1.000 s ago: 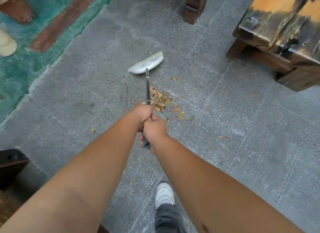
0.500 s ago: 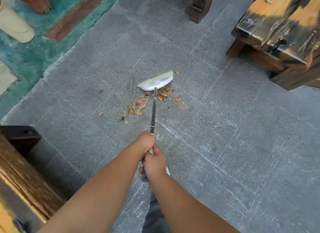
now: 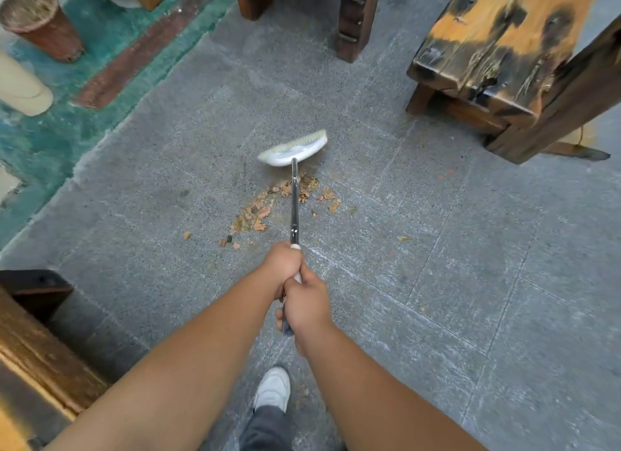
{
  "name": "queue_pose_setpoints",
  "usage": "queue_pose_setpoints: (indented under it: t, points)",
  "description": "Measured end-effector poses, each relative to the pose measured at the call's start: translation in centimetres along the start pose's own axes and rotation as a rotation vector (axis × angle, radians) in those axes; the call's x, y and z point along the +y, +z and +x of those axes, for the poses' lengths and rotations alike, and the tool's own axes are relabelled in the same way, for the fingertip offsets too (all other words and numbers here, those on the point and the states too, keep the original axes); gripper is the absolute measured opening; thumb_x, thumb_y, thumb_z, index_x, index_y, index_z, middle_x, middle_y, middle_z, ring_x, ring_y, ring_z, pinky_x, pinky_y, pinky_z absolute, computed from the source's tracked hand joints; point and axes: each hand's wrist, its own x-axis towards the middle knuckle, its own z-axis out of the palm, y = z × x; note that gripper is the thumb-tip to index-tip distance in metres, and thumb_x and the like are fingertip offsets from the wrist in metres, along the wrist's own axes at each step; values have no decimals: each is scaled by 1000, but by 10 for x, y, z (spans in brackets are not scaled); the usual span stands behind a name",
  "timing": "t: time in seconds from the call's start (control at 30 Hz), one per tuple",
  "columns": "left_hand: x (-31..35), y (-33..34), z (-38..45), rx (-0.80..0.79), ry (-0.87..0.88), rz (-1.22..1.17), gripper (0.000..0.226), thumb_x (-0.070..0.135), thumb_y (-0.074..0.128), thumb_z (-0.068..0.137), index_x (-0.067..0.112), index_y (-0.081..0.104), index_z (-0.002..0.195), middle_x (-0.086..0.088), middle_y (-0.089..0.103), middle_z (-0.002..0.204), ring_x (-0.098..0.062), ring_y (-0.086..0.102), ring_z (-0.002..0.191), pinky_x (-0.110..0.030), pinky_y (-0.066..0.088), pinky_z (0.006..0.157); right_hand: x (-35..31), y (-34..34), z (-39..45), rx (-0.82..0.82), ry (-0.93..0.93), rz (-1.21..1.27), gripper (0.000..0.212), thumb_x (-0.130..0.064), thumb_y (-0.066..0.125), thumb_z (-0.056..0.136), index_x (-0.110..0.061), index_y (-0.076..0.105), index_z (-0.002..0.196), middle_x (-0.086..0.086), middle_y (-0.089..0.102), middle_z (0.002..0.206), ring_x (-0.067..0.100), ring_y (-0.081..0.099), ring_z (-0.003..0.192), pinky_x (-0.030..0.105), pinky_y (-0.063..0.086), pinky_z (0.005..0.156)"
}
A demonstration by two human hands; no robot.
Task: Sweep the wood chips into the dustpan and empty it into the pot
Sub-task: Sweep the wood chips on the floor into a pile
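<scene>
Scattered brown wood chips (image 3: 268, 205) on the grey stone-tile floor (image 3: 470, 249), lying in a loose diagonal streak just nearer than the white-headed broom with pale green bristles (image 3: 293, 148); a few strays (image 3: 187, 235) flung off to the left, one more (image 3: 403, 238) to the right. Compared with a second ago, spread out rather than bunched: then a tight clump beside the metal handle (image 3: 294, 208), now a long smear. Broom head planted at the far end of the streak, beyond the chips, after half a second ago sitting right against them. Probably means another pull toward the feet is being set up, gathering still underway and nothing collected yet. No dustpan anywhere in view, so that step looks some way off.

Chips themselves: small, flat, flaky, tan to orange-brown, light enough to skitter under bristles; likely to scatter if swept hard.

Left hand (image 3: 284, 266) wrapped round the handle at its white collar, right hand (image 3: 307, 302) wrapped round it just behind, both fists tight, touching each other.

Further out: a white shoe (image 3: 274, 388) below the arms, a charred yellow-and-black wooden bench (image 3: 497, 47) at upper right, dark wooden legs (image 3: 353, 17) at the top, a woven brown pot (image 3: 40, 24) on the teal-painted strip (image 3: 50, 141) at upper left, well apart from the chips
</scene>
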Motion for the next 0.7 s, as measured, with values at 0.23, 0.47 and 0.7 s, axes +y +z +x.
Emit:
queue_pose_setpoints:
  t: [0.23, 0.47, 0.7]
  points:
    - [50, -19, 90, -122, 99, 125, 6, 4, 50, 87, 7, 54, 83, -14, 51, 77, -26, 51, 74, -37, 43, 68, -42, 36, 96, 101, 3, 67, 55, -19, 41, 95, -48, 39, 142, 5, 54, 45, 17, 47, 32, 19, 36, 35]
    - [11, -36, 77, -132, 101, 565, 23, 6, 41, 91, -3, 60, 100, -19, 58, 92, -30, 59, 87, -41, 50, 77, 2, 74, 76, 104, 122, 248, 31, -20, 39, 99, -24, 58, 123, 6, 56, 55, 15, 45, 31, 20, 35, 39]
    - [-74, -66, 25, -187, 27, 375, 15, 5, 41, 88, 10, 55, 91, -9, 54, 78, -24, 51, 73, -34, 41, 67, 63, 98, -8, 60, 101, 238, 53, -15, 41, 100, -48, 40, 141, 0, 61, 61, 13, 49, 35, 18, 34, 31]
